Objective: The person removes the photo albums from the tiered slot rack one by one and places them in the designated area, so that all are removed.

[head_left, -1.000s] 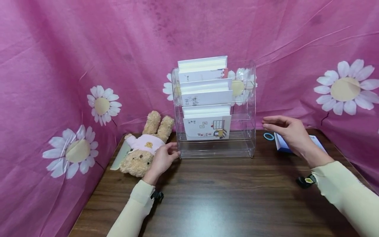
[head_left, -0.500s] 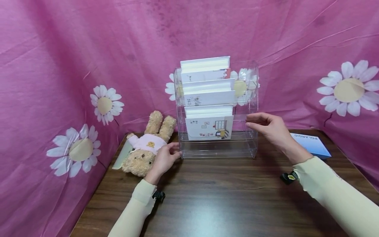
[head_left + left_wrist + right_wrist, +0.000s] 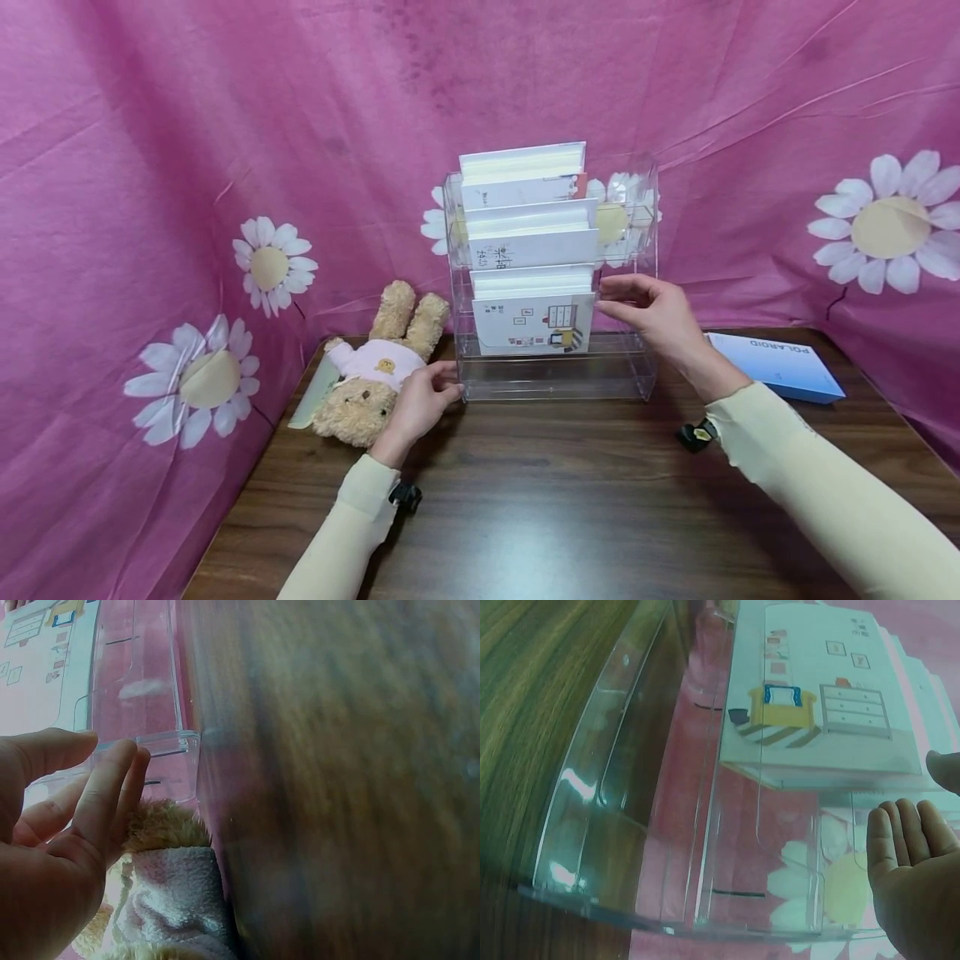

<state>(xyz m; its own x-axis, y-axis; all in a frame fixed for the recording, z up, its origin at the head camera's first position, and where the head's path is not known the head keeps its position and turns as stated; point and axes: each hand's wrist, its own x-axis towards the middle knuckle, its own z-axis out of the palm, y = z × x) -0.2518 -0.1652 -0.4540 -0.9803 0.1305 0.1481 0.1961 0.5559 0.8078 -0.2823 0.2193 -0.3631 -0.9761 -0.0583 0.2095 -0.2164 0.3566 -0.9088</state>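
While near two hands [image 3: 417, 404], three books [image 3: 534, 325], one rack [image 3: 555, 389].

Long cream sleeves [image 3: 817, 471] are worn with black wrist devices [image 3: 406, 497], the right marked yellow.

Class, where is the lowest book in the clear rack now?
In the head view, the lowest book sits left of centre in the clear rack, below the middle book and left of the right hand.

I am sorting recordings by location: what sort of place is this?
Probably a staged tabletop set-up: a wood-grain table, pink flowered cloth behind it, and a clear rack holding white books.
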